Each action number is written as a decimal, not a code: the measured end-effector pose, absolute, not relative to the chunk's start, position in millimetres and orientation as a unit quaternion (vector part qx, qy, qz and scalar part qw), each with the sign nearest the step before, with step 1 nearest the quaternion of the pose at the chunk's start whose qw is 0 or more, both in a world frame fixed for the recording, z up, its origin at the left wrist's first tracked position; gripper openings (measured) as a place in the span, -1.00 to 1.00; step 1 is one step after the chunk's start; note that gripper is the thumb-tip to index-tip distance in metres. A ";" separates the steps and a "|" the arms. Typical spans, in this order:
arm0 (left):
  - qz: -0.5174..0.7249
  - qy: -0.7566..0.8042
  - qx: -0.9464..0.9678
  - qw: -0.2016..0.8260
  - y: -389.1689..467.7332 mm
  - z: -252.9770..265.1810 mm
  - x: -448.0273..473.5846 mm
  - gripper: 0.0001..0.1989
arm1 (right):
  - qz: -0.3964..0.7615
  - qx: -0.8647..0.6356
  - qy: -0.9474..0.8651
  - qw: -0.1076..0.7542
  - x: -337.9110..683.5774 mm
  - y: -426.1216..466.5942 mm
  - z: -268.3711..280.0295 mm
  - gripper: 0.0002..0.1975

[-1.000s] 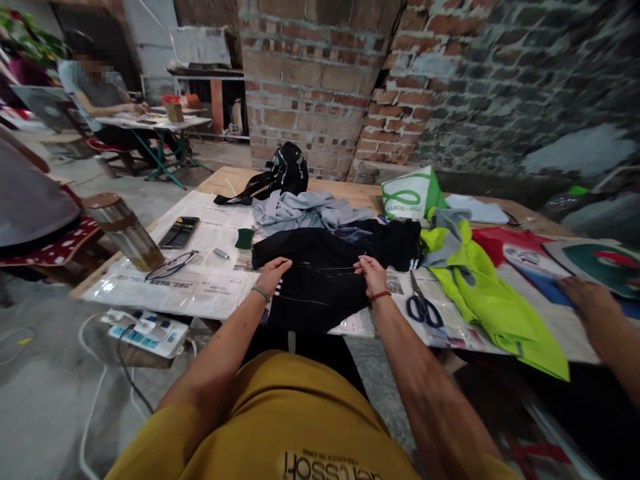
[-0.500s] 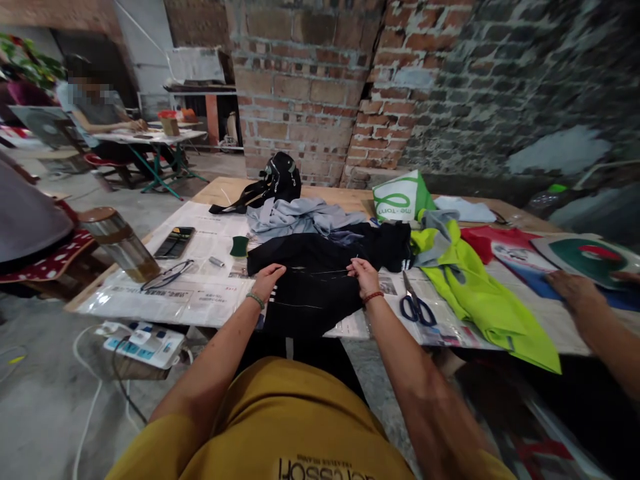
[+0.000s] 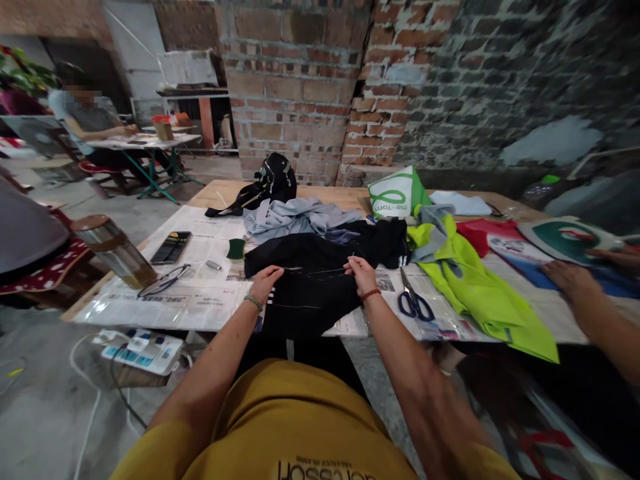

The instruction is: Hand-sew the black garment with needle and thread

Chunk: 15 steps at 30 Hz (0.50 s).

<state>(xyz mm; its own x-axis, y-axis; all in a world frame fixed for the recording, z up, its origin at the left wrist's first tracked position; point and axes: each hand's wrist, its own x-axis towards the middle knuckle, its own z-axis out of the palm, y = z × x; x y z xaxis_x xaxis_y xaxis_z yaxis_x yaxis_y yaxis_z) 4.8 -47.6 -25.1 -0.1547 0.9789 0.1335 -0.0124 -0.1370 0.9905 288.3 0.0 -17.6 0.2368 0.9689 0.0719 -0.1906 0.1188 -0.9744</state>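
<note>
A black garment (image 3: 300, 300) with white stripes at its edges lies on the table before me. My left hand (image 3: 266, 283), wearing a green bead bracelet, is closed in a pinch on the garment's left part. Thumb and fingers of my right hand (image 3: 361, 275) pinch a pale thread (image 3: 327, 271), which runs nearly level above the black cloth between my hands. A tiny light tip sticks up over the right fingers; it is too small to name. Another pale line of thread lies lower on the cloth. Dark-handled scissors (image 3: 415, 305) lie right of my right hand.
Left stand a steel flask (image 3: 117, 252), glasses (image 3: 165, 280), a phone (image 3: 171, 247) and a green sponge (image 3: 235, 249). Grey cloth (image 3: 300, 219) and a black bag (image 3: 277, 177) lie behind. To the right are a yellow-green garment (image 3: 470, 287) and a co-worker's hand on an iron (image 3: 565, 239).
My hands keep their pinches with almost no movement, and the thread stays stretched between them. The co-worker's iron has slid left and away over the printed shirt. The view has shifted slightly.
</note>
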 end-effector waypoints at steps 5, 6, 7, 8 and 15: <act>0.575 0.500 0.481 0.434 -48.8 -25.2 5.1 -0.73 | 0.455 -0.483 -0.413 0.623 288.0 0.6 -18.7 -0.69; 0.573 0.498 0.482 0.437 -49.4 -25.1 5.0 -0.74 | 0.454 -0.484 -0.413 0.624 287.9 0.4 -19.0 -0.70; 0.571 0.496 0.484 0.441 -50.0 -25.0 5.0 -0.75 | 0.452 -0.485 -0.413 0.625 287.8 0.0 -19.2 -0.70; 0.570 0.493 0.485 0.443 -50.7 -24.9 4.9 -0.75 | 0.450 -0.485 -0.412 0.627 287.7 -0.4 -19.5 -0.70; 0.565 0.489 0.493 0.446 -52.8 -25.2 4.6 -0.75 | 0.450 -0.478 -0.400 0.639 287.5 -2.7 -19.7 -0.71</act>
